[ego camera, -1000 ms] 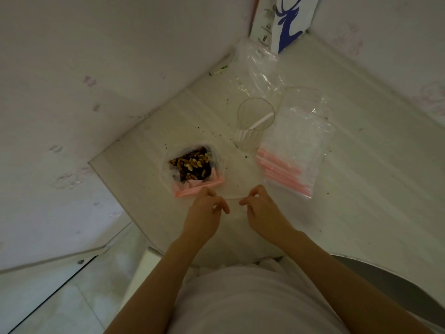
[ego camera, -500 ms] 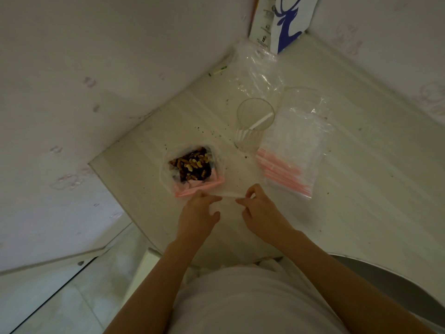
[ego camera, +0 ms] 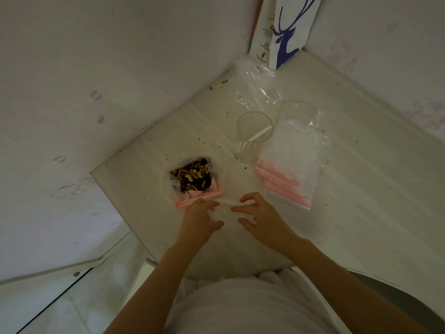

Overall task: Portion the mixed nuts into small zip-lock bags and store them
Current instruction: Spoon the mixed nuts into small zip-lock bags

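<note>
- Now the left hand (ego camera: 199, 220) pinches one side of a thin, see-through small bag (ego camera: 226, 213), low in the middle of the frame.
- The right hand (ego camera: 262, 218) holds the other side with bent, spread fingertips.
- Just above the left hand sits the open bag of nuts (ego camera: 192, 177) with a pink strip; the nuts look brown and bumpy.
- To the right lies a flat pile of bags (ego camera: 291, 165) with pink strips, beside a round clear cup (ego camera: 252, 138) with a white stick (ego camera: 260, 133) inside.
- At the upper right are a crinkly plastic bag (ego camera: 255, 92) and a white box (ego camera: 289, 32) with a blue deer; its tiny print cannot be read.
- All sit on a pale table (ego camera: 361, 213) dotted with crumbs.
</note>
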